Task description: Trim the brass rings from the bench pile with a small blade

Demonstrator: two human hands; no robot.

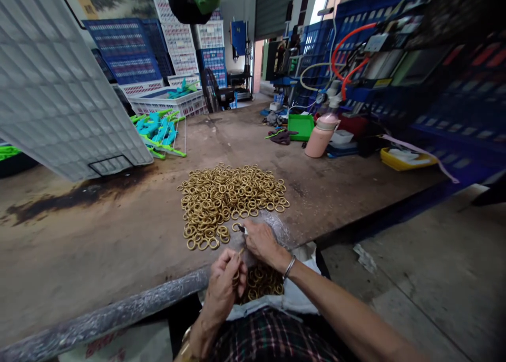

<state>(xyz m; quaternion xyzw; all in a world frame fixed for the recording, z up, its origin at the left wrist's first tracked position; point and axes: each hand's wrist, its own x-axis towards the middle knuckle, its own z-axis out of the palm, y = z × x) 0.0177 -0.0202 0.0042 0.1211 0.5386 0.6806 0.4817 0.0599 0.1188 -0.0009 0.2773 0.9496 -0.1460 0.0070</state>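
The main risk, as I judge it, lies with the tool (242, 229) in the right hand (263, 242): its dark tip points leftward just above the left hand (225, 280), so if it has an edge, a slip off hard metal could nick the left fingers. The pile (233, 191) of brass-coloured rings sits on the table (150, 235) near its near edge, with a few loose ones at its front fringe; a forearm or wrist sweeping across could knock those over the edge. Some would drop into the bag (302, 288) of rings open below that edge, others onto the floor (379, 293) if its soft rim folded.

The left hand is palm-inward beyond the near edge, over the bag's mouth, fingers curled and thumb uppermost. It is closed around at least one ring (236, 277); how many more it hides, I can't say. The right forearm comes in from the lower right, a bracelet (289, 267) at the wrist, and the hand reaches over the near edge with the back up and fingers folded narrowly around the tool. The tip is at or just beside a lone ring (236, 227) in front of the pile; contact is too small to tell.
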